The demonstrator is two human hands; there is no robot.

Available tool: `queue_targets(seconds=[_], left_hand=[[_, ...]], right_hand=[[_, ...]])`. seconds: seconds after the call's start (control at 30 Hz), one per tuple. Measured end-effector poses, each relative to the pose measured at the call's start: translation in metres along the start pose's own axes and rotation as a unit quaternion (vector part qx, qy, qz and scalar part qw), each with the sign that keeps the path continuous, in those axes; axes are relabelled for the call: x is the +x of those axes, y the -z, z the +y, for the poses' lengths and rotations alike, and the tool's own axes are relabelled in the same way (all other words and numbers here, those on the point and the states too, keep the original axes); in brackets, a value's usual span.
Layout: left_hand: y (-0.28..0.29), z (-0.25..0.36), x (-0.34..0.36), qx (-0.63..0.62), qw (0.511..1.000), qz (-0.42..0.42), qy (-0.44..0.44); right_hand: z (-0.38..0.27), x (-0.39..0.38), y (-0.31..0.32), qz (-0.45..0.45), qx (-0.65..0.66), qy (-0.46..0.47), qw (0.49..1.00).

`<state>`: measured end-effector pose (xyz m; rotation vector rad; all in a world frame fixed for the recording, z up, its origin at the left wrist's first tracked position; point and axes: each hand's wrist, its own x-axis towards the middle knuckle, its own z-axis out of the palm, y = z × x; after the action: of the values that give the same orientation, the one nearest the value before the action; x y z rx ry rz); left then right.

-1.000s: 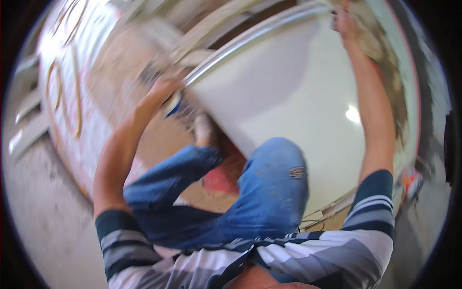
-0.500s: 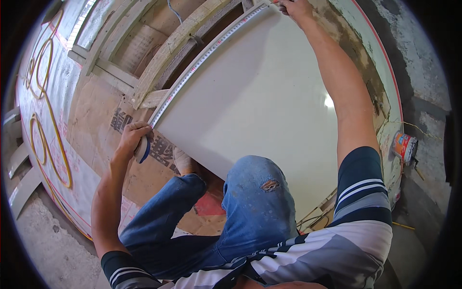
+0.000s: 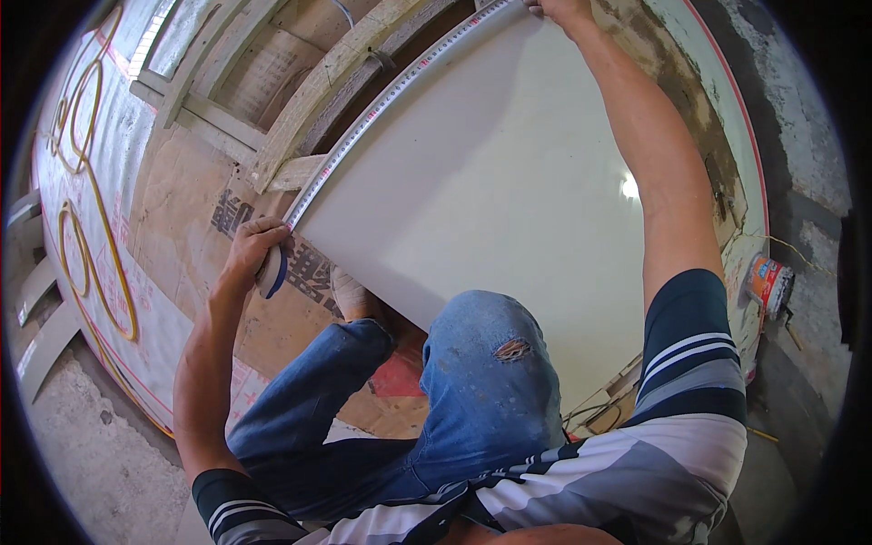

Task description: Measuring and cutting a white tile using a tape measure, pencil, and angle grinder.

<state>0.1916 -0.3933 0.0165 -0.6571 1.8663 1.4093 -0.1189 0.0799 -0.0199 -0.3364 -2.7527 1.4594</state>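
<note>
Left of centre, the left hand (image 3: 254,247) has its grip wrapped around a tape measure (image 3: 272,273); its blade (image 3: 371,115) follows the upper edge of a pale panel (image 3: 445,200) to the right hand (image 3: 563,9), cropped at top, grip unclear. Measuring seems underway; next calls for keeping the blade taut.

The place is presenting as a building site or workshop: bare concrete (image 3: 100,440) is showing at lower left, cardboard (image 3: 173,222) is lying left of centre, rough timbers (image 3: 327,82) are spanning upper left.
</note>
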Motion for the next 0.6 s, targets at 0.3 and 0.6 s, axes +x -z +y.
queue_targets(seconds=[0.3, 0.6], left_hand=[[-0.021, -0.01, -0.008, 0.017, 1.0, -0.008, -0.013], [-0.015, -0.014, -0.003, 0.002, 1.0, 0.019, -0.015]], right_hand=[[0.021, -0.019, 0.028, -0.084, 0.125, 0.098, 0.984], [0.006, -0.009, 0.007, 0.032, -0.221, 0.142, 0.965]])
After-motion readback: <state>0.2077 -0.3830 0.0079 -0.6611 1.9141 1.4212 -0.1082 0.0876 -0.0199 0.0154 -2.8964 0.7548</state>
